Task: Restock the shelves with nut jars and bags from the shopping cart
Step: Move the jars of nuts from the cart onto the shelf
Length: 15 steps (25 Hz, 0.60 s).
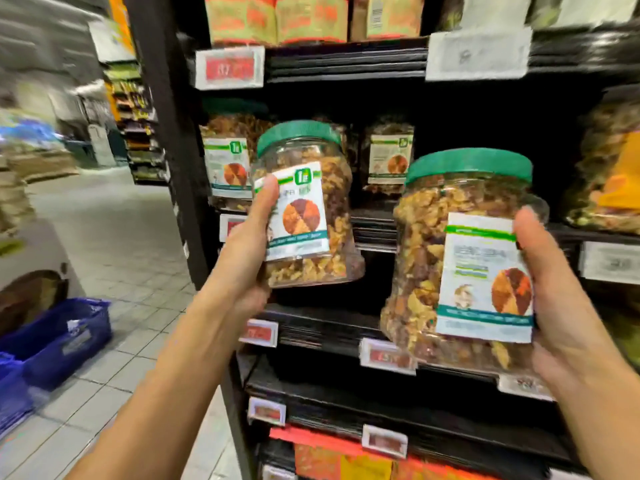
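left hand clamped round left jar, centre frame, thumb on label. right hand gripping right jar, right of frame. both held before shelf; similar jars behind. blue basket lower left.

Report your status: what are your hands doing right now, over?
Left hand grips one clear plastic green-lidded nut jar; right hand grips second jar. Both held before black shelf with matching jars. Nothing blocking.

Supermarket aisle, black shelving with price tags (blurred), stocked nut jars, tiled floor
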Each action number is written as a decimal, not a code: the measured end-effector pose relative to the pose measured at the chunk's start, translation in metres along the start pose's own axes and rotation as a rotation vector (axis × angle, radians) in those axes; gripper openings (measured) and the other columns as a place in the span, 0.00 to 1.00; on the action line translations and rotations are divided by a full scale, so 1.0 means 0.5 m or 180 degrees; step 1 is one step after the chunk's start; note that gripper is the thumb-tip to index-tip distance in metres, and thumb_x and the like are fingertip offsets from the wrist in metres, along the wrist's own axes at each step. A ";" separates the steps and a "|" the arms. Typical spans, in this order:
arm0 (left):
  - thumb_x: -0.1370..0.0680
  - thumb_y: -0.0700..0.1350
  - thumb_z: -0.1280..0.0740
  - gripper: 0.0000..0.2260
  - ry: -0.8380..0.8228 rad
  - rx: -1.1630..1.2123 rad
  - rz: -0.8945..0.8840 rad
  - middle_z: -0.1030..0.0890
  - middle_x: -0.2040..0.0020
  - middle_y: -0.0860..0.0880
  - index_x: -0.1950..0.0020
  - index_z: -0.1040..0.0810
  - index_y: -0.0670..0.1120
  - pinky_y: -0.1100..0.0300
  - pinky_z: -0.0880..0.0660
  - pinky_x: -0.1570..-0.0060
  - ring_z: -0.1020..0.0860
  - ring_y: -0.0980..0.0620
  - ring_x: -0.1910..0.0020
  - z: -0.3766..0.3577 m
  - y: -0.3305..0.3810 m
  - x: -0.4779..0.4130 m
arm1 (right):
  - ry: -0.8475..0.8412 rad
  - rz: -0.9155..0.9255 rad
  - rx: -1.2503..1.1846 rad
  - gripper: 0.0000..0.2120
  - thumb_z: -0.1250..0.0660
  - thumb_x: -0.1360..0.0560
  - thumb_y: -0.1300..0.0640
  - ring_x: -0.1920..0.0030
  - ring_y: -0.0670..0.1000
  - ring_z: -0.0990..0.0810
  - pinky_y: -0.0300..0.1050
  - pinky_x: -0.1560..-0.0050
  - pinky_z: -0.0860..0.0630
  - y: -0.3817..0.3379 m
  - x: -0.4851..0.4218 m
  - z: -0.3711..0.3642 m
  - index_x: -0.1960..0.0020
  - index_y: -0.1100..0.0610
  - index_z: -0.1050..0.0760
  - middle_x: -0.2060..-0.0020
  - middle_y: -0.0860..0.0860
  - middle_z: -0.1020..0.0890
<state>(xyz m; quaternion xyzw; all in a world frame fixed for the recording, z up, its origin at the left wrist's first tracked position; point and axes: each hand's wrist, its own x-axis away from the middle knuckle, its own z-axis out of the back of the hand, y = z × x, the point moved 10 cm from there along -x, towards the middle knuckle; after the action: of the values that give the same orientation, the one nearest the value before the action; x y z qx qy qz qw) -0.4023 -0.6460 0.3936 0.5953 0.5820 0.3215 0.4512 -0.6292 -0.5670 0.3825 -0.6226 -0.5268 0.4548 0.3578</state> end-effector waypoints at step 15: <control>0.26 0.56 0.31 0.10 0.0256 -0.0774 -0.1328 0.15 0.61 0.53 0.58 0.24 0.50 0.66 0.23 0.67 0.17 0.58 0.62 -0.025 0.094 -0.193 | 0.0330 0.0439 0.0000 0.21 0.33 0.38 0.37 0.56 0.52 0.15 0.46 0.66 0.19 -0.062 -0.093 0.006 0.55 0.51 0.16 0.54 0.53 0.14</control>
<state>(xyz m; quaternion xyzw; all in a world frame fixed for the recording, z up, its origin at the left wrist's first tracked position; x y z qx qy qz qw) -0.4057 -0.7350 0.4550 0.3903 0.6668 0.3125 0.5526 -0.6435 -0.6072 0.4189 -0.6801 -0.4635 0.4455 0.3524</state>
